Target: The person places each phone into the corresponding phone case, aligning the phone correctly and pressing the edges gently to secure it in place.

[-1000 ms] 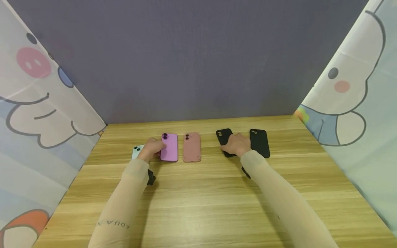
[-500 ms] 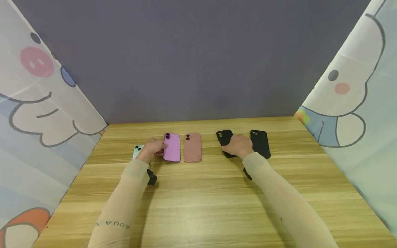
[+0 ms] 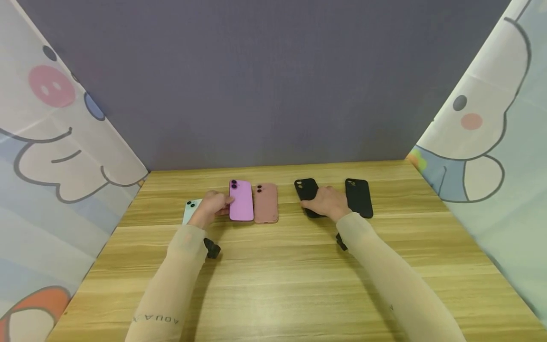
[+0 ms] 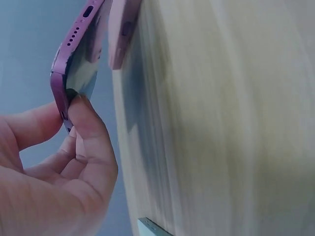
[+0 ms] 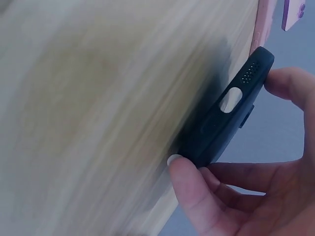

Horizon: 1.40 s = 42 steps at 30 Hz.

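two phones are counted on the table (image 3: 299, 285): one purple phone (image 3: 241, 200) and one mint phone (image 3: 191, 209). three cases are counted: one pink case (image 3: 266, 203), two black cases (image 3: 306, 191) (image 3: 359, 197).

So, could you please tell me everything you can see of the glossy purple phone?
The glossy purple phone shows its back, with two dark camera lenses at its top corner. The left hand pinches its lower left edge, tilting it off the wooden table. Its bottom edge has speaker holes and a port. It sits close beside the matte pink case.
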Each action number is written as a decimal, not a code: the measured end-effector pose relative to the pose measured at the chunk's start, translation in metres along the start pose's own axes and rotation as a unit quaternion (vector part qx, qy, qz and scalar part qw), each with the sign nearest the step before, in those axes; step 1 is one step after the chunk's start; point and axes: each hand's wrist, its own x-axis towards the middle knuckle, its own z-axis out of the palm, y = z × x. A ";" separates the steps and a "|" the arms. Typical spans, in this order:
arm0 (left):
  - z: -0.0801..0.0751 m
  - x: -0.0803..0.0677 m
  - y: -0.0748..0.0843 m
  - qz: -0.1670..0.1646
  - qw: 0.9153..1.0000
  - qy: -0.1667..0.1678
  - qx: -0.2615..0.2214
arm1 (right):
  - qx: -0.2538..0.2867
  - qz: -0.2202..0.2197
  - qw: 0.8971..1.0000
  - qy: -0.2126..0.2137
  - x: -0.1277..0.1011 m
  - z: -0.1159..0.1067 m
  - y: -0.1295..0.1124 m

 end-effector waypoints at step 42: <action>0.078 -0.030 0.016 0.067 0.991 -0.022 -0.116 | 0.231 -0.047 0.971 0.035 -0.044 -0.007 -0.028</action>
